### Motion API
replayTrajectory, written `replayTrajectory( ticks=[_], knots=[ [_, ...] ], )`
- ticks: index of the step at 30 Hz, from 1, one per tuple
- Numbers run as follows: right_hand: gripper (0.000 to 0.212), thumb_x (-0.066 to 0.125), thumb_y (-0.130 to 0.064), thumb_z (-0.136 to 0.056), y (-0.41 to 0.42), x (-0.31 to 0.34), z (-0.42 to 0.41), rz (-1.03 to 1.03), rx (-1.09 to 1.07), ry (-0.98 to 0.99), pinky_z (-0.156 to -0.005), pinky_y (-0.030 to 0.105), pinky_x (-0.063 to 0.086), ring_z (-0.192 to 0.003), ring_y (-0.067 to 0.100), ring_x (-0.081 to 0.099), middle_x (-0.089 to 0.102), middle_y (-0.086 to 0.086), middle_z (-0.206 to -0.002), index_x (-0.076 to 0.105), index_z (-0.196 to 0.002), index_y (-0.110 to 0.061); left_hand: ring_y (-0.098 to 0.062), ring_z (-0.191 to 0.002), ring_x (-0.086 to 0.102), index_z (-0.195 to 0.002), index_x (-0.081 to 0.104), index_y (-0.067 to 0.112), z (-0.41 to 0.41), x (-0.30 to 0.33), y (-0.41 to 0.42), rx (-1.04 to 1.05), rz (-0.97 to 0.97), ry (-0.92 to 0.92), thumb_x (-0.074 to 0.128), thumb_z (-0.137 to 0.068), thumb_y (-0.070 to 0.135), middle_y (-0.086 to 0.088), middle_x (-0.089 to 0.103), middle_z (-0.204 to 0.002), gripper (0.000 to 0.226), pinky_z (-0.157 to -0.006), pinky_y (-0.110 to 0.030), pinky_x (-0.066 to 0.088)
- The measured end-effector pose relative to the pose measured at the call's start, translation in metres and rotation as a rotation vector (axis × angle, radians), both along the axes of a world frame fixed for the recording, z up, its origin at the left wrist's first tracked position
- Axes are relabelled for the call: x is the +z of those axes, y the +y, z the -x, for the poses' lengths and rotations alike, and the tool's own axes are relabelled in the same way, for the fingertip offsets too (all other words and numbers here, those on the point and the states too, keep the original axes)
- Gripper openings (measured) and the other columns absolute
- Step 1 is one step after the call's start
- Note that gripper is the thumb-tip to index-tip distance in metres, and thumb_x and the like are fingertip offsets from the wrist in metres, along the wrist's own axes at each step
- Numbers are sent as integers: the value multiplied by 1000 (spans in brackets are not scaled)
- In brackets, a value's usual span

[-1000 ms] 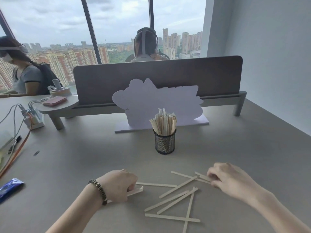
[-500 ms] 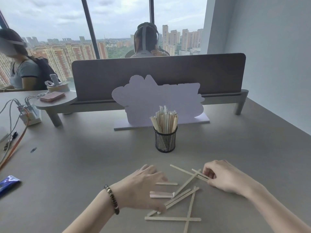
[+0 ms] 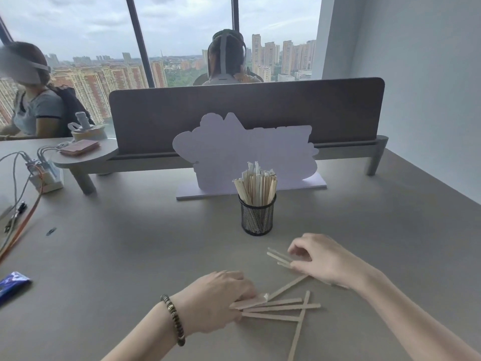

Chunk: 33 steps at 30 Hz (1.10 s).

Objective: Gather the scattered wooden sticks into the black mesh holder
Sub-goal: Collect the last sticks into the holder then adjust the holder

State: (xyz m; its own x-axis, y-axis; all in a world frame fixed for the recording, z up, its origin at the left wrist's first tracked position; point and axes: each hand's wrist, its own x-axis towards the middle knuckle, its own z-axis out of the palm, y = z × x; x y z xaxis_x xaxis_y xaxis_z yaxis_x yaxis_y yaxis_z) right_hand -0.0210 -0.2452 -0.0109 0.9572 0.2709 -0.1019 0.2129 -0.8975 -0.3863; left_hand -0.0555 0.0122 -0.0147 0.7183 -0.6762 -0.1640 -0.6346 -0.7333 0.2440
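Note:
The black mesh holder [image 3: 257, 217] stands upright in the middle of the grey desk, packed with several wooden sticks [image 3: 256, 185]. Nearer to me, several loose sticks [image 3: 283, 307] lie fanned out on the desk. My left hand [image 3: 218, 298], a beaded bracelet on its wrist, is closed on a small bundle of sticks [image 3: 250, 302] at the left end of that fan. My right hand [image 3: 322, 257] pinches two or three sticks [image 3: 278, 256] by their right ends, lifted slightly, just in front of the holder.
A white cut-out sign [image 3: 244, 152] and a dark desk divider [image 3: 247, 110] stand behind the holder. Cables and a small box [image 3: 44, 173] lie at the left, a blue wrapper [image 3: 13, 282] at the left edge. Two people sit beyond the divider.
My left hand slid right from the desk's left side into the stick pile, carrying its sticks. My right hand picked up sticks and drew them slightly up and back.

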Motion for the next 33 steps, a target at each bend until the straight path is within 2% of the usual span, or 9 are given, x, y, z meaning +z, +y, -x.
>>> replayTrajectory(
  ticks=[4, 10, 15, 18, 20, 22, 25, 30, 33],
  knots=[
    [41, 68, -44, -79, -2, 0, 4, 156, 117, 87, -94, 32, 44, -108, 13, 51, 53, -7, -112, 60, -118, -32, -23, -101, 56, -104, 55, 29, -1, -2, 4, -9, 2, -19, 56, -84, 22, 2, 55, -107, 21, -81, -32, 43],
    [19, 69, -23, -84, -10, -6, 11, 123, 51, -33, -84, 25, 48, -94, 9, 62, 62, -14, -92, 70, -102, -27, -21, -99, 57, -103, 56, 23, -6, -3, 12, -9, -25, -30, 55, -83, 25, 2, 59, -108, 20, -83, -33, 44],
    [16, 65, -32, -84, -19, -9, 16, 131, 63, -50, -83, 29, 47, -91, 12, 58, 60, -11, -95, 67, -100, -29, -19, -92, 57, -97, 53, 25, -10, -4, 32, 48, -42, -21, 51, -78, 26, 5, 60, -102, 19, -76, -29, 42],
    [58, 69, -59, -76, -16, -4, 24, 134, 185, 57, -100, 27, 38, -115, 9, 47, 50, -13, -122, 57, -129, -36, -19, -88, 56, -92, 49, 25, -12, -4, 40, 116, -74, -28, 48, -78, 30, 9, 58, -95, 14, -74, -31, 43],
    [89, 73, -63, -69, -11, -1, 31, 152, 299, 106, -110, 26, 29, -128, 6, 36, 41, -17, -138, 40, -147, -36, -21, -88, 57, -89, 48, 24, -13, -3, 41, 162, -108, -24, 46, -83, 28, 11, 54, -90, 8, -72, -32, 42],
    [100, 76, -61, -66, -8, -4, 35, 162, 376, 79, -112, 27, 27, -129, 5, 33, 38, -20, -142, 30, -152, -38, -23, -88, 57, -86, 46, 24, -14, -2, 41, 193, -124, -26, 44, -85, 25, 9, 54, -89, 2, -69, -32, 39],
    [88, 75, -53, -69, -8, -10, 37, 125, 383, -25, -106, 26, 34, -120, 7, 42, 48, -18, -133, 38, -148, -37, -23, -89, 57, -84, 44, 25, -14, -1, 40, 229, -104, -42, 43, -89, 29, 8, 53, -89, 7, -72, -32, 40],
    [48, 72, -38, -78, -10, -13, 33, 57, 263, -107, -88, 24, 45, -97, 5, 57, 63, -16, -105, 61, -125, -33, -15, -92, 55, -101, 51, 30, -10, -4, 35, 220, -103, -21, 53, -74, 74, 10, 55, -104, 52, -79, -31, 45],
    [34, 70, -38, -76, -10, -12, 33, 59, 217, -82, -81, 26, 47, -90, 7, 59, 63, -13, -97, 67, -109, -30, -14, -91, 53, -102, 50, 29, -9, -6, 30, 193, -122, -39, 63, -68, 71, 11, 54, -103, 55, -76, -30, 43]
  ],
)
